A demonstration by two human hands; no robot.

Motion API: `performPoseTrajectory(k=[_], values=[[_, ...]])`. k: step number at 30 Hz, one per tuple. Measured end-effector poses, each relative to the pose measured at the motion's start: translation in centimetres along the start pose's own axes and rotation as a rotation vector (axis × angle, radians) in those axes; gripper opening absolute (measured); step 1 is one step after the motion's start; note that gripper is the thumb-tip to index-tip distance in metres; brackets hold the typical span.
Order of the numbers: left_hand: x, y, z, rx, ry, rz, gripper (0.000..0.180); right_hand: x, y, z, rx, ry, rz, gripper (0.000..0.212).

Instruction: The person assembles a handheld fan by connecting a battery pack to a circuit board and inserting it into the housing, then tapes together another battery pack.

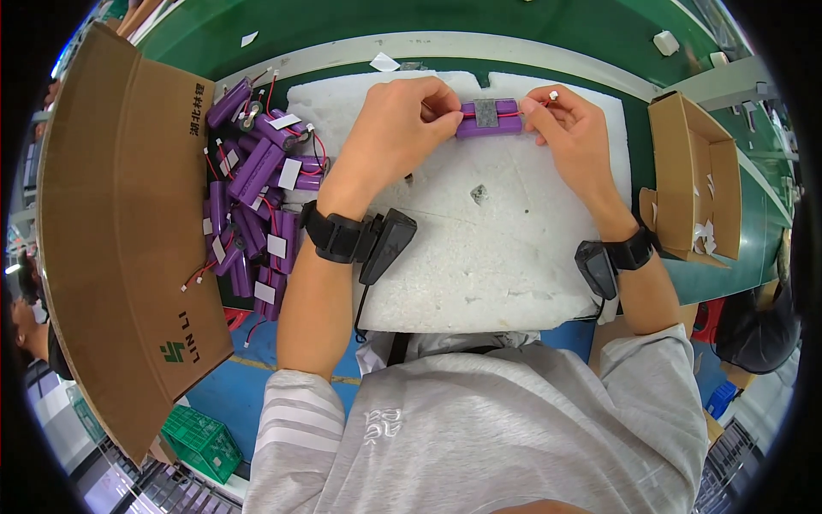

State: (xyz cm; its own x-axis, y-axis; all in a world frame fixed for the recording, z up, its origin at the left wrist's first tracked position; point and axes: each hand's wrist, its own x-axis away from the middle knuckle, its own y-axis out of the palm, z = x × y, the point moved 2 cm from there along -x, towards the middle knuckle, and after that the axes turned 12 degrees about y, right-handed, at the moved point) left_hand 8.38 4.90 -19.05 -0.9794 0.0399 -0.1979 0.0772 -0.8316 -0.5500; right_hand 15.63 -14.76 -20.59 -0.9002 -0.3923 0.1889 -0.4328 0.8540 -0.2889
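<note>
A purple battery pack [501, 127] of cylindrical cells lies at the far side of the white foam board [479, 257]. A grey patch [486, 113] covers its middle, and a red wire runs along it. At the pack's left end, my left hand [402, 120] is closed, thumb and forefinger pinching. My right hand [569, 128] is closed at the other end, its fingertips on the wire, with a small white connector [553, 96] poking out above them. The fingers partly hide both ends of the pack. Each wrist wears a black strap with a black device.
On the left, several purple battery packs [257, 171] with wires and white labels lie heaped beside a tall cardboard flap [137, 223]. An open cardboard box [672, 171] with white paper scraps stands at the right. A green crate [201, 441] sits low at the left.
</note>
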Motion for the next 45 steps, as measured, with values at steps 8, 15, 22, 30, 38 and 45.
performPoseTrajectory(k=[8, 15, 22, 30, 38, 45], values=[[0.11, -0.02, 0.45, -0.065, 0.029, -0.011, 0.014, -0.37, -0.12, 0.29, 0.039, 0.004, -0.022, 0.015], [0.09, 0.01, 0.30, -0.074, 0.017, 0.002, 0.014, -0.48, -0.04, 0.72, 0.125, -0.090, -0.016, 0.013], [0.17, -0.31, 0.39, -0.091, -0.083, -0.058, 0.016, -0.44, 0.17, 0.60, 0.144, -0.200, -0.023, 0.015], [0.11, -0.38, 0.23, -0.021, 0.023, -0.059, 0.013, -0.48, -0.05, 0.45, 0.182, -0.219, -0.030, 0.018], [0.42, -0.09, -0.26, -0.046, 0.078, -0.048, 0.018, -0.23, 0.10, 0.46, 0.061, -0.159, -0.021, 0.017], [0.32, 0.01, -0.31, -0.032, 0.053, -0.033, 0.019, -0.45, -0.01, 0.59, 0.067, -0.148, -0.026, 0.017]])
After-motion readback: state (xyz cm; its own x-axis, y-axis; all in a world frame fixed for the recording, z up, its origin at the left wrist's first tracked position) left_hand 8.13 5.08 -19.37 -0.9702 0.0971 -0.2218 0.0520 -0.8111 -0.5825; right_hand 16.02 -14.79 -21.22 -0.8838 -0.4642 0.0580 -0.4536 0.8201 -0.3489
